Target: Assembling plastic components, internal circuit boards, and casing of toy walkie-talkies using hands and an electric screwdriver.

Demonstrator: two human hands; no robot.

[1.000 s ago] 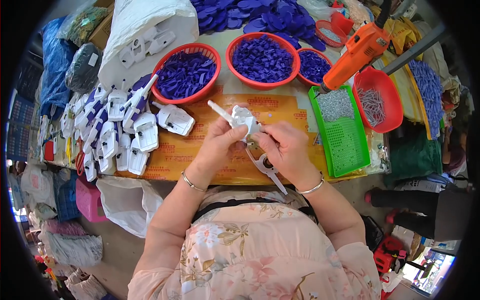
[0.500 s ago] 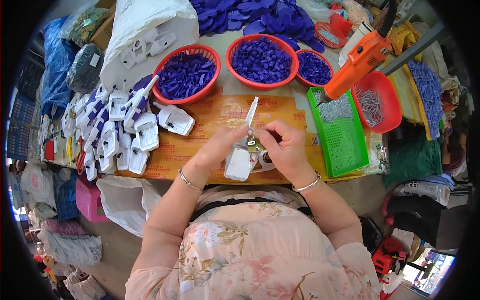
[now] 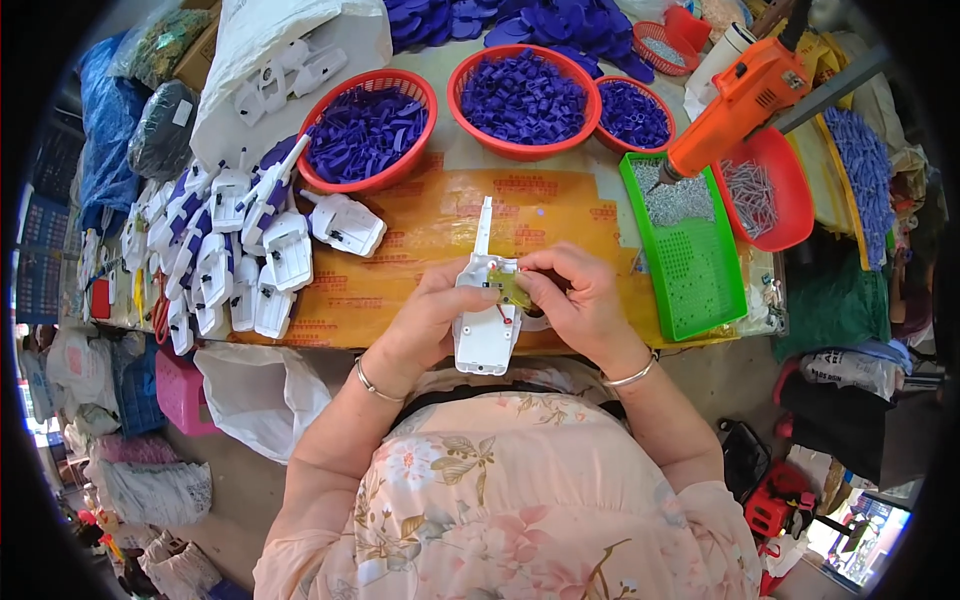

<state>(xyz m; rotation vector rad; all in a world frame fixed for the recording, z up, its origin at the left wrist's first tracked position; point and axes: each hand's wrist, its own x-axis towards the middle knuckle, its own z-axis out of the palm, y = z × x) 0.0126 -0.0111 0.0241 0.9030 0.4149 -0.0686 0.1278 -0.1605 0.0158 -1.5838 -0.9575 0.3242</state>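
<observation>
Two hands (image 3: 426, 314) at a smooth, slim-stemmed plastic shell (image 3: 484, 346)

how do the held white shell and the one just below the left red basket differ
The held shell points its stem up the picture; the lying shell, toward upper left. The held shell has a yellow-green board over it; the lying shell shows black parts. Both are white.
</observation>
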